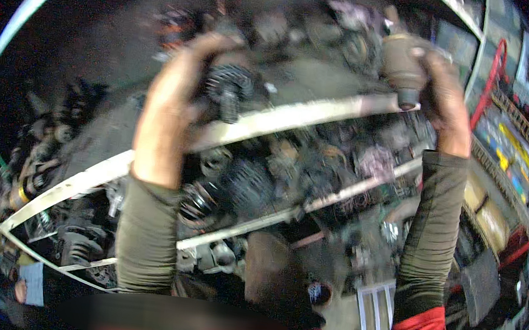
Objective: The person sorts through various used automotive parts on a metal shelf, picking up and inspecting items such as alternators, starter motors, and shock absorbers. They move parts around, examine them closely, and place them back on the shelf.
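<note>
Both my arms reach forward over a white-edged metal shelf (296, 120). My left hand (186, 78) is closed around a dark ribbed part with a short stub (229, 86), held above the shelf edge; motion blurs the fingers. My right hand (447, 98) grips a grey-brown cup-shaped metal part (403, 65) from its right side. The narrow end of that part points down toward the shelf edge. My right fingers are partly hidden behind it. Blur keeps me from telling the exact kind of either part.
Several dark machine parts (249, 186) crowd a lower shelf level. A coil spring (80, 248) lies at the lower left. On the right are a red bar (490, 83) and a rack with yellow items (507, 153). A white slatted frame (372, 317) stands below.
</note>
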A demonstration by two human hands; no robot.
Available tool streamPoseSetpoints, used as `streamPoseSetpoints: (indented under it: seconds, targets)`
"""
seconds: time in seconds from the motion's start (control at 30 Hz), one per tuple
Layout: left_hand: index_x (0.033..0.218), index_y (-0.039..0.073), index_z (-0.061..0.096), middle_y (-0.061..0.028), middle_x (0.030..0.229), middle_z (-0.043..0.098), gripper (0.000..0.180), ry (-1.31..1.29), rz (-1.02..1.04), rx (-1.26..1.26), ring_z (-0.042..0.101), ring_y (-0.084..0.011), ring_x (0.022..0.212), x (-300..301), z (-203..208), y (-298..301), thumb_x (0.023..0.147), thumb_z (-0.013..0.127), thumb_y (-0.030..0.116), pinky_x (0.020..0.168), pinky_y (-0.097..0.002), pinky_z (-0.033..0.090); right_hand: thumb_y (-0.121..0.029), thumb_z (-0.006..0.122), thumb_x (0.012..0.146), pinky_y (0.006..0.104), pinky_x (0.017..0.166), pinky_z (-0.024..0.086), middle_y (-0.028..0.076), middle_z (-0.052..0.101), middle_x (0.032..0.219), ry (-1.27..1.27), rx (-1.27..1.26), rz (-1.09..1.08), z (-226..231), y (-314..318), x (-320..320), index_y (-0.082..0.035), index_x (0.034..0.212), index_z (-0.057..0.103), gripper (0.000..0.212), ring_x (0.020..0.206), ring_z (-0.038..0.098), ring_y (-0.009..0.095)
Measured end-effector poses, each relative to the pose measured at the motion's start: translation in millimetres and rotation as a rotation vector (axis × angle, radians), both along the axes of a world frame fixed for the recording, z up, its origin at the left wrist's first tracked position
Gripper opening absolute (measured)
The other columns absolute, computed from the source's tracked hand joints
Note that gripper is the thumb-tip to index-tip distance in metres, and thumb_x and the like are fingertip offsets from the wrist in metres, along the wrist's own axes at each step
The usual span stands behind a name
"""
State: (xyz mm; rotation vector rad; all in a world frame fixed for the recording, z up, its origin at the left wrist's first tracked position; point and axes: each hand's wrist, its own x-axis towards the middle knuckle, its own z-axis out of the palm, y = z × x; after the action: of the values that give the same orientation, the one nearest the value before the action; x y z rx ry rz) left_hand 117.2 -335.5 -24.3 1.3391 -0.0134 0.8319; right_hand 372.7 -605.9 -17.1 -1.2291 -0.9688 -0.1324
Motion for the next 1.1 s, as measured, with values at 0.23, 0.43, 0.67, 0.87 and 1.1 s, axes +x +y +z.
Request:
streamPoseSetpoints:
  seconds: [0.23, 0.43, 0.67, 0.87, 1.1]
  targets:
    - [0.131, -0.004, 0.055, -0.0219, 0.118, 0.065, 0.068, 0.204, 0.182, 0.370, 0.065, -0.0296, 0.102, -95, -42, -59, 0.075, 0.071, 0.031, 0.094, -0.0357, 0.050, -0.036, 0.054, 0.098, 0.0406, 0.111, 0.040, 0.019, 0.051, 0.144, 0.237, 0.077, -0.365, -150, -145, -95, 0.002, 0.144, 0.047, 0.060, 0.130, 0.052, 0.028]
    - [0.146, -0.015, 0.034, -0.0240, 0.132, 0.057, 0.118, 0.213, 0.187, 0.059, 0.061, -0.0304, 0.112, -127, -80, -84, 0.048, 0.081, 0.030, 0.101, -0.0360, 0.045, -0.062, 0.071, 0.072, 0.0377, 0.102, 0.044, 0.015, 0.062, 0.128, 0.109, -0.326, -0.334, -196, -104, -128, 0.003, 0.135, 0.055, 0.092, 0.117, 0.059, 0.024]
    - [0.151, -0.011, 0.028, -0.0204, 0.137, 0.055, 0.102, 0.273, -0.024, 0.117, 0.058, -0.0257, 0.120, -115, -52, -100, 0.068, 0.084, 0.009, 0.106, -0.0363, 0.042, -0.011, 0.078, 0.071, 0.0295, 0.090, 0.048, 0.007, 0.066, 0.107, 0.164, -0.167, -0.244, -127, -58, -139, 0.004, 0.128, 0.056, 0.063, 0.096, 0.062, 0.016]
    - [0.143, -0.010, 0.042, -0.0189, 0.110, 0.067, 0.082, 0.040, -0.105, 0.361, 0.066, -0.0222, 0.094, -3, -8, -78, 0.077, 0.079, 0.019, 0.083, -0.0339, 0.053, -0.019, 0.079, 0.070, 0.0333, 0.080, 0.053, 0.014, 0.071, 0.094, -0.570, -0.273, -0.415, -10, 12, -52, -0.002, 0.115, 0.067, 0.049, 0.083, 0.067, 0.020]
    - [0.110, 0.005, 0.074, -0.0179, 0.112, 0.072, 0.047, 0.489, 0.832, 0.898, 0.068, -0.0325, 0.108, 164, 38, -65, 0.081, 0.071, 0.042, 0.093, -0.0394, 0.055, -0.036, 0.080, 0.074, 0.0463, 0.096, 0.050, 0.026, 0.066, 0.120, -0.829, -0.731, -0.682, 26, 80, 22, -0.003, 0.121, 0.066, 0.059, 0.113, 0.063, 0.041]
